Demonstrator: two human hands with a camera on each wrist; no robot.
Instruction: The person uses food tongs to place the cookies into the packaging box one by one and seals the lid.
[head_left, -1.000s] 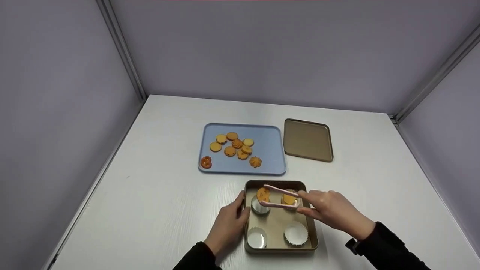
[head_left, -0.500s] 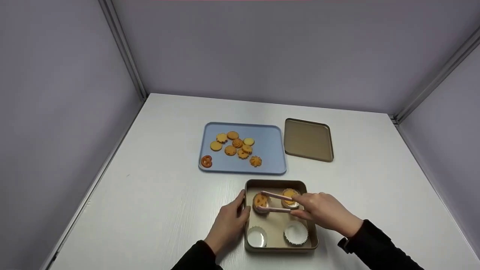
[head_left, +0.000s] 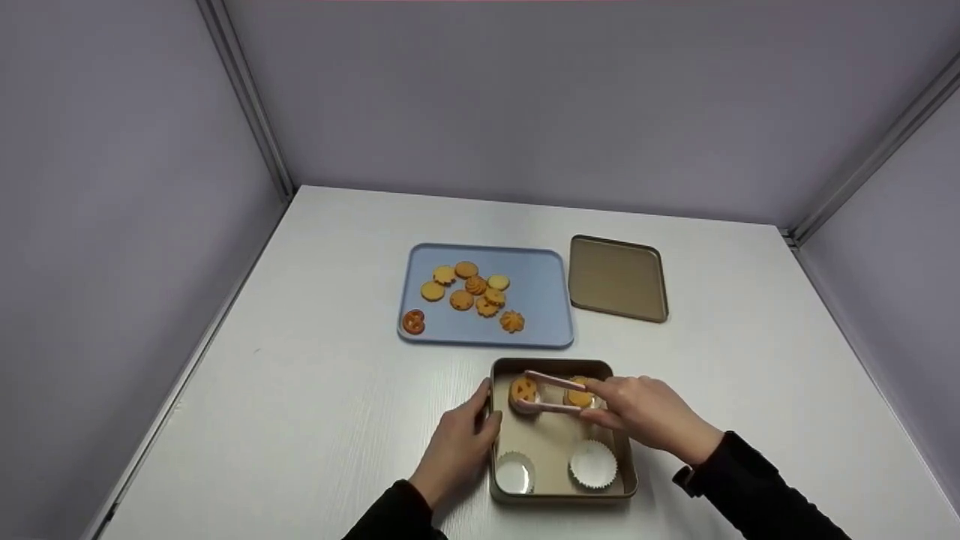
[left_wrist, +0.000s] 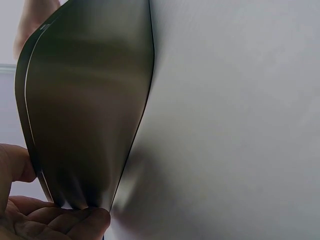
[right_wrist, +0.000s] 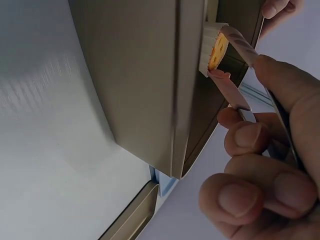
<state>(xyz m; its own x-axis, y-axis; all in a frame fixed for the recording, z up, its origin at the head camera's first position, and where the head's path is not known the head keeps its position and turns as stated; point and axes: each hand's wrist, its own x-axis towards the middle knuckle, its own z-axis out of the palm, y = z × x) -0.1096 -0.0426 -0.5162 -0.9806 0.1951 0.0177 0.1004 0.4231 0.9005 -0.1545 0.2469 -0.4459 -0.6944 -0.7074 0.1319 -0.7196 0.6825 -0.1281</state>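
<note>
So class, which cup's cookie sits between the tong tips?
The far-left cup: tongs flank its cookie. The far-right cookie isn't between tips; near cups are empty.

Tongs (head_left: pixel 555 380), pink; box (head_left: pixel 562 501), bronze-brown; paper cups (head_left: pixel 592 465), white and ribbed. Cookie (head_left: pixel 523 389) at the tongs — golden orange, patterned with darker spots. Large tray (head_left: pixel 540 292), pale blue, under yellow to orange cookies (head_left: pixel 461 300) and a red-brown pretzel (head_left: pixel 413 322). Table (head_left: pixel 300 390), white; walls (head_left: pixel 487 97), lavender grey; sleeves (head_left: pixel 757 484), black.

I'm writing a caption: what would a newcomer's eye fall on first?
Probably the pink tongs in the right hand, their tips either side of a cookie in the far-left white cup of the tin. Then the blue tray beyond, dotted with golden cookies, a darker pretzel in its near-left corner.
</note>
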